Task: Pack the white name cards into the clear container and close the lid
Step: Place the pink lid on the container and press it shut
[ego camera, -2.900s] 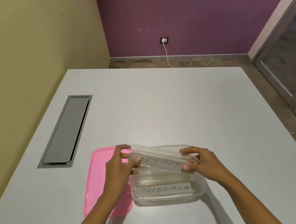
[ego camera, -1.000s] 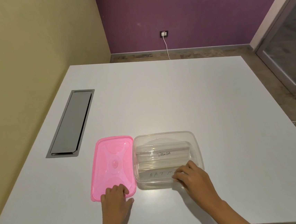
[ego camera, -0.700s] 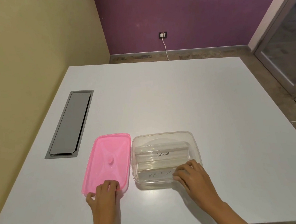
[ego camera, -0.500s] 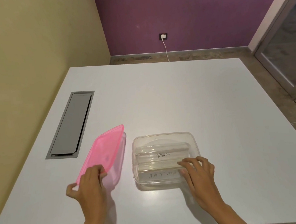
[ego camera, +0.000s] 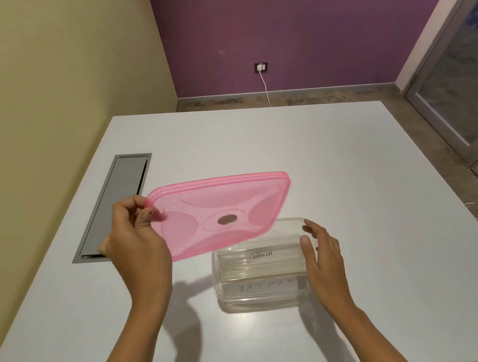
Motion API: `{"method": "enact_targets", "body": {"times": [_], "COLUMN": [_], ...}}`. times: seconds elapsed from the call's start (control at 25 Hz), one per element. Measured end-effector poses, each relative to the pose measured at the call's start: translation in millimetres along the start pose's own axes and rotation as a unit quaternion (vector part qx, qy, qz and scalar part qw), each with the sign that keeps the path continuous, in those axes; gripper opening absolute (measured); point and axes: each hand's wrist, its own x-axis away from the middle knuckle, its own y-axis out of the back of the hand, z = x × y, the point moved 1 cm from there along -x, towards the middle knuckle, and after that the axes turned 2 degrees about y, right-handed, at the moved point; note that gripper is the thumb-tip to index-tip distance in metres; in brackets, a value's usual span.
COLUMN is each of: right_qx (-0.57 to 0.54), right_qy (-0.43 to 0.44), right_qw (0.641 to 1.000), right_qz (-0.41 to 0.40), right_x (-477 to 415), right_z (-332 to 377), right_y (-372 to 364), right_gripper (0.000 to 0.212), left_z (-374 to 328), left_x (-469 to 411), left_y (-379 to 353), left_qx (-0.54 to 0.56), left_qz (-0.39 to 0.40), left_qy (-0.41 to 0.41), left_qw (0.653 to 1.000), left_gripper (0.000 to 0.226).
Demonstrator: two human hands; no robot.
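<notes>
The clear container (ego camera: 222,293) stands on the white table near its front edge. Inside lie white name cards (ego camera: 262,269); one reads PANDA, another BATMAN. My left hand (ego camera: 133,237) grips the left edge of the pink lid (ego camera: 220,211) and holds it tilted in the air, above and left of the container, covering its far left corner. My right hand (ego camera: 322,256) rests at the container's right side with its fingers spread, holding nothing.
A grey cable hatch (ego camera: 117,204) is set into the table (ego camera: 347,170) at the left. A yellow wall runs along the left, a purple wall with a socket (ego camera: 261,67) and cable lies beyond. A glass door (ego camera: 469,94) is at the right.
My left hand has picked the pink lid up off the table and swung it up and right over the container. My right hand left the cards and moved to the container's right side.
</notes>
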Motion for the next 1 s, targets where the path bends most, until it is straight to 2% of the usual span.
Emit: {"method": "enact_targets", "body": {"times": [0.16, 0.32, 0.52, 0.64, 1.0], "right_qx": [-0.056, -0.015, 0.028, 0.036, 0.102], "right_qy": [-0.043, -0.077, -0.151, -0.175, -0.197], "right_qw": [0.996, 0.996, 0.987, 0.984, 0.975], "right_qz": [0.055, 0.035, 0.039, 0.009, 0.032], "right_x": [-8, -3, 12, 18, 18], "right_z": [2, -13, -36, -41, -42], "right_y": [3, 13, 25, 27, 20], "right_gripper": [0.026, 0.024, 0.03, 0.029, 0.035], "left_z": [12, 36, 58, 66, 89], "left_x": [12, 16, 26, 34, 44], "left_y": [-23, -41, -53, -62, -89], "left_qx": [0.055, 0.027, -0.075, -0.088, -0.178], "left_qz": [0.045, 0.12, 0.18, 0.202, 0.243], "left_qy": [0.12, 0.203, 0.169, 0.157, 0.133], "left_qw": [0.99, 0.971, 0.966, 0.963, 0.944], "left_gripper": [0.021, 0.014, 0.013, 0.025, 0.038]}}
